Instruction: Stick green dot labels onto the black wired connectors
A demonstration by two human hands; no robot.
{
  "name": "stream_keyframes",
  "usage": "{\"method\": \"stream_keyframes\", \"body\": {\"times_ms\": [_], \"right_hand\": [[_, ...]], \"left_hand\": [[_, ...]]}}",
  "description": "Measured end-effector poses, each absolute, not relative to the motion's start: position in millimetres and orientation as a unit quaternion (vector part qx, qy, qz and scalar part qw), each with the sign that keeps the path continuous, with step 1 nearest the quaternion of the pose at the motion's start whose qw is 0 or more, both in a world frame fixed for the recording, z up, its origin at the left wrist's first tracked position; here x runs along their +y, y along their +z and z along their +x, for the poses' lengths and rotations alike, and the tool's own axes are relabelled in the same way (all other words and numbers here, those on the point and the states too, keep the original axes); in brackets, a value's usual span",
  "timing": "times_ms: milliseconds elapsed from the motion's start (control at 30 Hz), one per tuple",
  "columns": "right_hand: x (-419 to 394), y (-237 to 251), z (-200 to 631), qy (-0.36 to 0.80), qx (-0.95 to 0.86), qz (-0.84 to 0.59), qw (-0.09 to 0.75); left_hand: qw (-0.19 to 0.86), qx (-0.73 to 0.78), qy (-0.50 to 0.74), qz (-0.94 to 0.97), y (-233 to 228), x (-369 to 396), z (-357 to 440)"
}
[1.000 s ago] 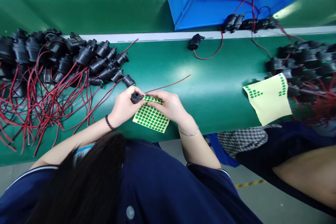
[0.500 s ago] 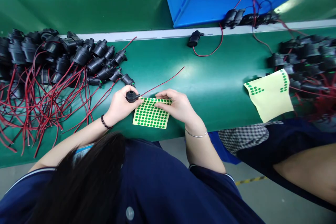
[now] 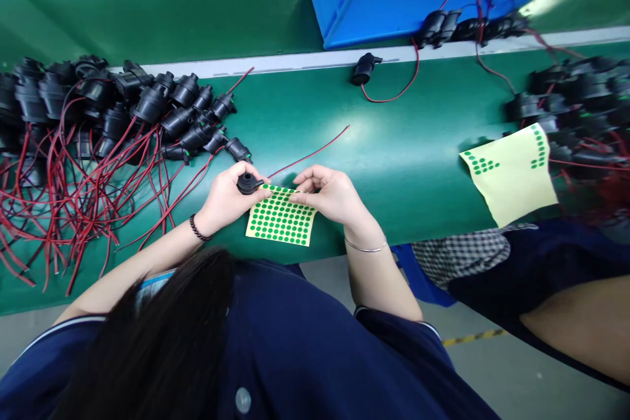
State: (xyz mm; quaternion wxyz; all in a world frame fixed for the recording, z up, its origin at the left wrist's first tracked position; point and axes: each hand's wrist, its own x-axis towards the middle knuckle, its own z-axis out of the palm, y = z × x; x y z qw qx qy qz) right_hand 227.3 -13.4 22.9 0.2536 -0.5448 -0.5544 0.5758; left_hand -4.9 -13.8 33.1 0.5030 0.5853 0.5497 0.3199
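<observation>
The small round black plastic part (image 3: 247,183) with its thin red wire (image 3: 310,155) sits pinched in my left grip (image 3: 227,199), at the top left corner of the pale yellow sheet of green dot stickers (image 3: 280,220). My right grip (image 3: 329,195) rests on the sheet's top edge, fingertips narrowed together on a sticker. The sheet lies on the green desk (image 3: 394,157). A heap of black parts with red wires (image 3: 98,138) lies to my left.

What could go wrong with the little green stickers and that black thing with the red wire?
The left hand holds the black part just over the sticker sheet, so a dot might land crooked. Its red wire trails loose across the green belt and might snag. The right hand rests on the sheet, which might slide.
</observation>
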Motion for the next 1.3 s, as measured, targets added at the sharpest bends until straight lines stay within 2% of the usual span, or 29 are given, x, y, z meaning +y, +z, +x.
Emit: {"method": "stream_keyframes", "body": {"times_ms": [300,700,1300], "right_hand": [[-13.6,35.9,222.6,0.514,-0.664,-0.493,0.229],[-23.6,31.3,247.8,0.602,-0.536,-0.526,0.272],[-13.9,20.6,251.6,0.606,-0.487,-0.564,0.276]], "left_hand": [[0.51,0.547,0.335,0.573,31.7,-19.4,-1.4],[0.525,0.565,0.359,0.526,27.7,-15.9,-8.8],[0.554,0.569,0.356,0.493,26.0,-15.9,-8.0]]}}
